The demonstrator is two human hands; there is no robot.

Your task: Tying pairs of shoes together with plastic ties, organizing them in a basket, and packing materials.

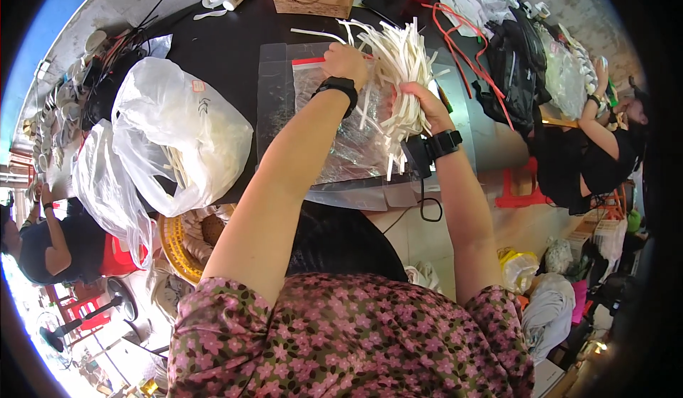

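Head view, and the right hand (425,103) clamps the white strip bundle (404,58), left hand (346,64) just left of it, grip hidden; steady pressure should hold it together.

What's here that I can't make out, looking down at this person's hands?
All in the head view:
Left hand: fingertips hidden by the hand itself.
Right hand: some fingers, behind the white strips.
Big plastic bag: most contents, its sides being cloudy.
Brown paper bag: part cut off by the upper edge.
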